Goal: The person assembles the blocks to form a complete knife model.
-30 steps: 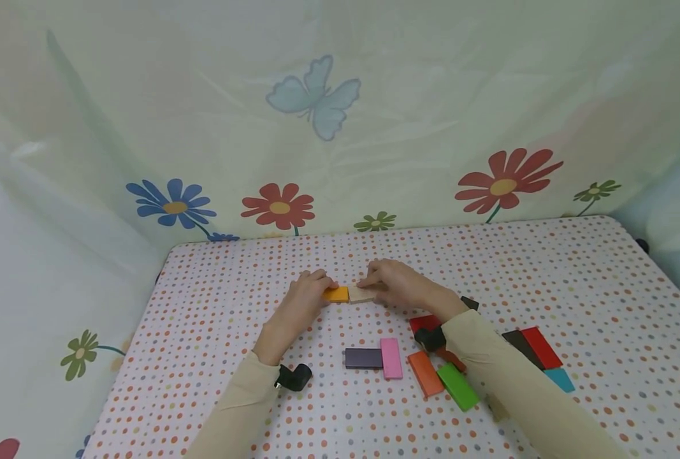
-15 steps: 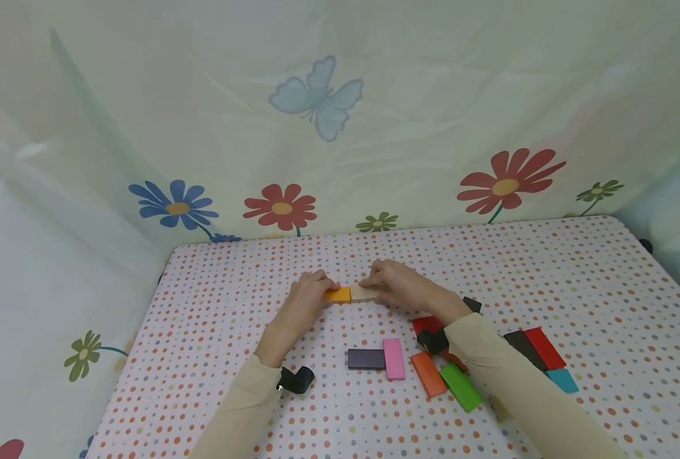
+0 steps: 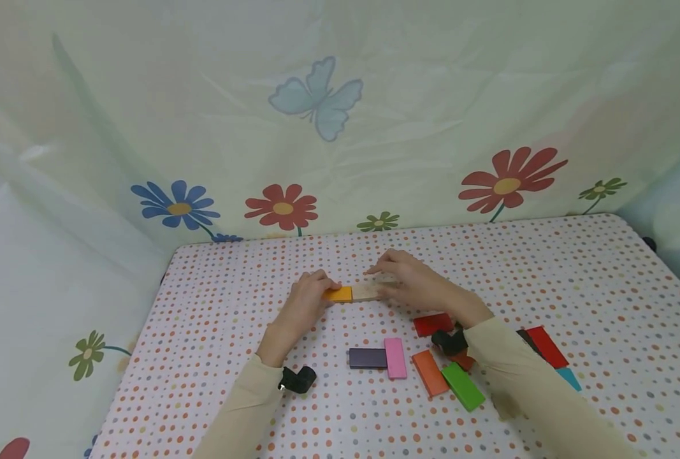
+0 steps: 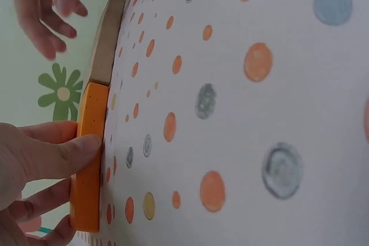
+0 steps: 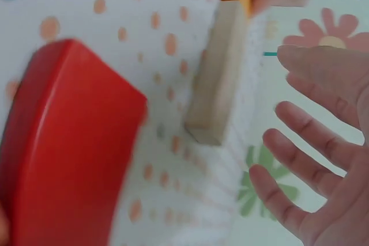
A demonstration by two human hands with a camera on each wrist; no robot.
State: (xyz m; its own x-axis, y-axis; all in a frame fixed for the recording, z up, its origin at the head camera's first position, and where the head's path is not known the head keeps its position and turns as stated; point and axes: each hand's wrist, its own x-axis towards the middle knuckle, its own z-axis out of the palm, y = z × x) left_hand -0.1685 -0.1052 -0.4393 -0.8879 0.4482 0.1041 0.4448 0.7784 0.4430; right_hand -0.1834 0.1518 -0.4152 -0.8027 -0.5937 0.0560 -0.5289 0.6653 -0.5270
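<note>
An orange-yellow block (image 3: 340,294) lies on the dotted table, and my left hand (image 3: 307,299) pinches it between thumb and fingers. End to end with it lies a plain wooden block (image 3: 365,291); the left wrist view shows the two ends meeting. Over the wooden block's right part hovers my right hand (image 3: 413,280). In the right wrist view this hand (image 5: 323,142) has its fingers spread and apart from the wooden block (image 5: 218,79). A red block (image 5: 69,154) looms close to that wrist camera.
Nearer the front lie a dark purple block (image 3: 367,358), a pink block (image 3: 395,358), an orange block (image 3: 430,373) and a green block (image 3: 462,386). Under and beside the right forearm are another red block (image 3: 547,347) and a blue block (image 3: 569,378). A flowered curtain (image 3: 420,127) hangs behind the table.
My right hand has let go of the wooden block, lifted and shifted slightly right, its fingers spreading. My left hand stays on the orange-yellow block.
</note>
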